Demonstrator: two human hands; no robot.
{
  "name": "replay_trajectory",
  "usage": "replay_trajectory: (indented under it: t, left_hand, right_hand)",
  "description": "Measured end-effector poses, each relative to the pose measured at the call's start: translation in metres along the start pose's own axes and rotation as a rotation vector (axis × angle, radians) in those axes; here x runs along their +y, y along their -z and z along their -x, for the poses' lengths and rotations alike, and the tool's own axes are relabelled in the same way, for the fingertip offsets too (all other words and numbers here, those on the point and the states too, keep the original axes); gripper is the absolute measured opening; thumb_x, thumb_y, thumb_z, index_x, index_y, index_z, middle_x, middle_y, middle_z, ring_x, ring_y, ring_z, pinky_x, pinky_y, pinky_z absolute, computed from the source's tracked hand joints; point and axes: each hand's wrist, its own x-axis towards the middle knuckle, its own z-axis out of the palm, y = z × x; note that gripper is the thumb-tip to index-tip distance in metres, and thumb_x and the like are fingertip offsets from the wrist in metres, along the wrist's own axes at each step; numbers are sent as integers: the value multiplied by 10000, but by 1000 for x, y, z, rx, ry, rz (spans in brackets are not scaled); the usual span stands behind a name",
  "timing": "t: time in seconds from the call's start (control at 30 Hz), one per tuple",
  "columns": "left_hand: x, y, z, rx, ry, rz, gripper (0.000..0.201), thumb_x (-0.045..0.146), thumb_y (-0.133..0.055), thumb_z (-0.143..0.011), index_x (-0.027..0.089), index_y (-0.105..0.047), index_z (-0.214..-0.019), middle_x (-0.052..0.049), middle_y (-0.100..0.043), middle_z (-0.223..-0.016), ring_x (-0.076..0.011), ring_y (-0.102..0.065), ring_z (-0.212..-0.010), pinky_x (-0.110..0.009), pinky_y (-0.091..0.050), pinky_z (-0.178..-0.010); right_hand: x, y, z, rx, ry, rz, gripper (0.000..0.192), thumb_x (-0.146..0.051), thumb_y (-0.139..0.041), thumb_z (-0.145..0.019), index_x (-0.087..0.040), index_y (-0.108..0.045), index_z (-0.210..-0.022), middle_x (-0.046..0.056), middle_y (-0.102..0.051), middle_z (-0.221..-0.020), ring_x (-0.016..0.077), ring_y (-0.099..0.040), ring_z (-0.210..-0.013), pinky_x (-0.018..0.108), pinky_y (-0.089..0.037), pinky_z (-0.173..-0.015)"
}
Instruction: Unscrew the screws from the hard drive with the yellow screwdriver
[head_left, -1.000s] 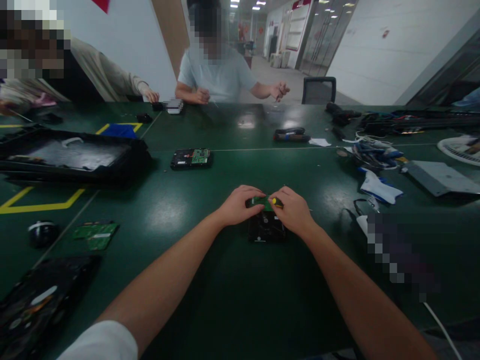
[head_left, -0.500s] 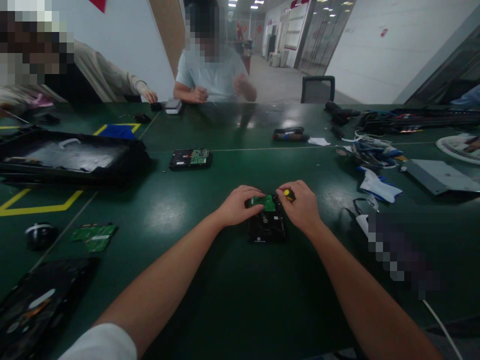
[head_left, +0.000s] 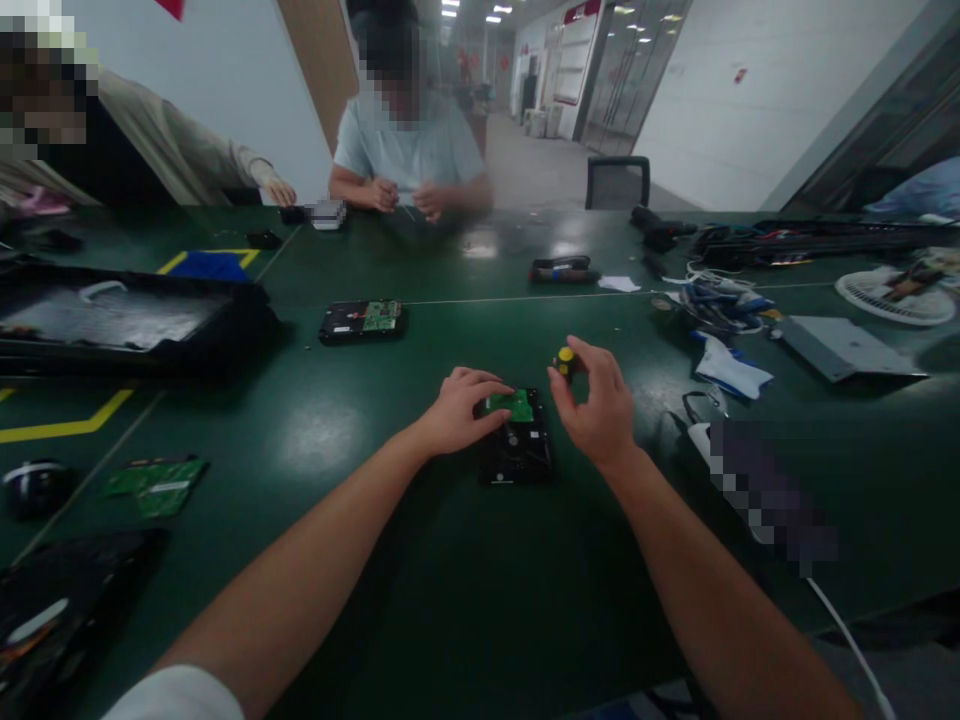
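Observation:
A black hard drive (head_left: 517, 455) lies on the green table (head_left: 465, 580) in front of me, with a small green circuit board (head_left: 512, 405) on its far end. My left hand (head_left: 456, 410) rests on the drive's far left corner, fingers touching the board. My right hand (head_left: 596, 405) is raised just right of the drive and grips a screwdriver with a yellow and black handle (head_left: 564, 361), held upright above the drive's far right corner. The screwdriver's tip is hidden by my fingers.
A second hard drive (head_left: 362, 320) lies farther back left. A black tray (head_left: 127, 320) and a loose green board (head_left: 156, 485) are at the left. Cables, tools and a grey plate (head_left: 844, 345) crowd the right. Two people sit across the table.
My right hand has lifted with the screwdriver, up and slightly right off the board. My left hand stays on the drive. The view has shifted a little to the right.

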Motion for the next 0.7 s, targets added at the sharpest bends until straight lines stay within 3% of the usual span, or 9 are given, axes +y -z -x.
replay_trajectory:
  t: [0.1, 0.23, 0.5, 0.7]
  left_hand:
    - [1, 1, -1, -24, -11, 4, 394, 454, -670, -996, 298, -704, -1357, -75, -707, -1351, -318, -578, -1258, -543, -427, -1113]
    - [0, 1, -2, -19, -10, 4, 391, 452, -680, -990, 297, -706, -1348, -65, -715, -1342, -310, -582, -1250, -528, -429, -1110]
    - [-2, -1, -2, -10, -39, 60, 392, 418, -695, -979, 271, -718, -1342, -86, -720, -1308, -311, -567, -1265, -540, -452, -1120]
    - [4, -1, 0, -7, -3, 85, 396, 403, -728, -957, 274, -730, -1331, -99, -711, -1298, -323, -561, -1275, -548, -489, -1103]
  right_hand:
    - [-1, 1, 0, 32, 26, -37, 634, -200, -654, -1014, -355, -414, -1580, 94, -667, -1321, 263, -699, -1134, 457, -650, -939]
    - [3, -3, 4, -74, -51, -50, 560, -248, -591, -1045, -341, -434, -1574, 109, -650, -1331, 270, -704, -1156, 478, -662, -959]
    - [3, -4, 9, -181, -189, -74, 623, -238, -540, -1026, -311, -356, -1617, 139, -596, -1490, 293, -712, -1166, 513, -663, -972]
    - [1, -3, 7, -72, -230, -65, 633, -314, -583, -1032, -338, -353, -1621, 145, -589, -1447, 298, -685, -1098, 499, -702, -814]
